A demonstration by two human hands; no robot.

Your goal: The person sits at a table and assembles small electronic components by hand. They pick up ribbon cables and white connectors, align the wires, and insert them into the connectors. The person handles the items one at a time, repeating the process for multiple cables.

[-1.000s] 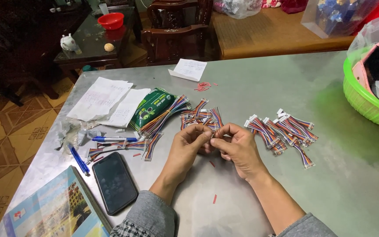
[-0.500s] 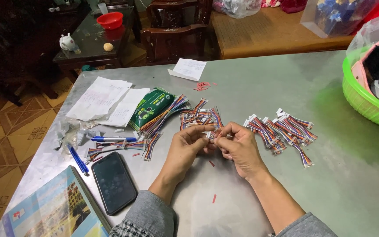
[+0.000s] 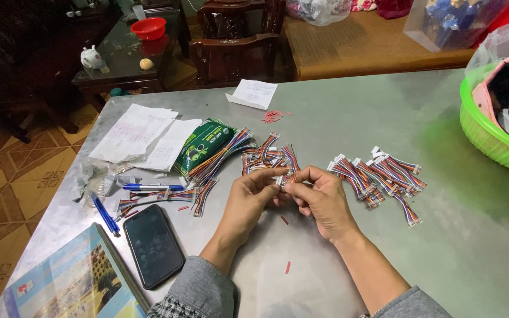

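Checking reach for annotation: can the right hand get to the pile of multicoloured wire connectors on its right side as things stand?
Probably yes. The right hand sits close to the connector pile, with only bare metal table between them. But its fingers are pinching a small wire piece together with the left hand, so it would have to let go first.

Wire piece between the left hand (image 3: pixel 253 197) and right hand (image 3: pixel 320 200): mostly covered by fingertips, its end too small to make out. Green basket (image 3: pixel 490 138), far right of the hands: cut off by the picture's edge, contents veiled by plastic. Book (image 3: pixel 69 282), lower left of the hands: corner cropped. Papers (image 3: pixel 134 132), left of the hands: writing too small to tell.
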